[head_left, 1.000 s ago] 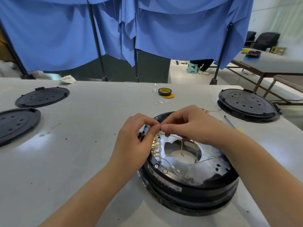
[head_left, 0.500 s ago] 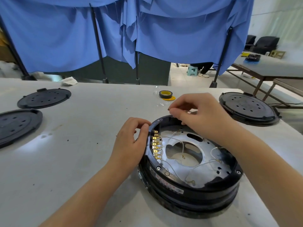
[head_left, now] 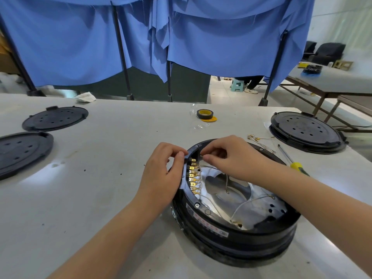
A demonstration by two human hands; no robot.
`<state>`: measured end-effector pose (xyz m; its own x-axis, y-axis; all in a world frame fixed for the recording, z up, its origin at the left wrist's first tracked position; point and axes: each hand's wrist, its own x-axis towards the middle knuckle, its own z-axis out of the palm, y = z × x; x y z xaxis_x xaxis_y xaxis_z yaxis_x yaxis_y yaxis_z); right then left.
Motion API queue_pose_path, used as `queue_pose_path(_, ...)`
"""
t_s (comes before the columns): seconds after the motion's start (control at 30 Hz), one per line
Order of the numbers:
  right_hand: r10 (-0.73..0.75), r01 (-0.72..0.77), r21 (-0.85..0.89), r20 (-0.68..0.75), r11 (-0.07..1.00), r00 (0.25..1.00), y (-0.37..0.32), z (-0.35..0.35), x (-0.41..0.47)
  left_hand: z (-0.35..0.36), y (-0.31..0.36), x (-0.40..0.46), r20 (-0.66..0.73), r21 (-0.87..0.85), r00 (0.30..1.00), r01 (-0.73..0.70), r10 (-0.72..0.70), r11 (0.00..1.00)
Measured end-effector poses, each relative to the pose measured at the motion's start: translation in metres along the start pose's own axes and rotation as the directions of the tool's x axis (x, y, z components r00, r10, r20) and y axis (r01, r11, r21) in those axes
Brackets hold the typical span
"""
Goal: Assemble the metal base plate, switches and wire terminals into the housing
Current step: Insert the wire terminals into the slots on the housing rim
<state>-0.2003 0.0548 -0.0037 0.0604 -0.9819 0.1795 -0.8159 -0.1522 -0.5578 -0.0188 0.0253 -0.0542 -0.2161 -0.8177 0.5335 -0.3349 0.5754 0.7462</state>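
The round black housing [head_left: 231,236] lies open on the table in front of me, with the shiny metal base plate [head_left: 263,200] inside it. A row of gold wire terminals [head_left: 192,178] lines the inner left wall, and thin white wires [head_left: 244,204] trail from them across the plate. My left hand [head_left: 161,176] grips the housing's left rim, with its thumb on the rim's upper edge. My right hand [head_left: 229,158] reaches over the far rim and pinches a thin wire end just above the top of the terminal row. What the fingertips hold is mostly hidden.
Loose wires with gold terminals [head_left: 259,138] and a yellow-handled screwdriver [head_left: 292,161] lie right of the housing. A tape roll [head_left: 205,114] sits behind it. Two black lids [head_left: 55,118] [head_left: 22,152] lie at the left, and another covered housing [head_left: 306,130] at the right.
My right hand lifted from the terminal row to the far rim, then came back down to the top of the row. My left hand stayed at the left rim.
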Motion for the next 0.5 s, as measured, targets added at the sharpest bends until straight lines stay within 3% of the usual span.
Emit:
queue_pose_path(0.27,0.249,-0.297,0.270,0.196,0.916,0.948,0.000,-0.003,0.001,0.000,0.000,0.000,0.000,0.010,1.000,0.001,-0.001,1.000)
queue_pose_path(0.5,0.433,-0.622,0.356,0.483,0.697,0.761,-0.008,-0.012,0.008,0.001,-0.001,0.000,0.000,0.014,1.000,-0.003,0.003,1.000)
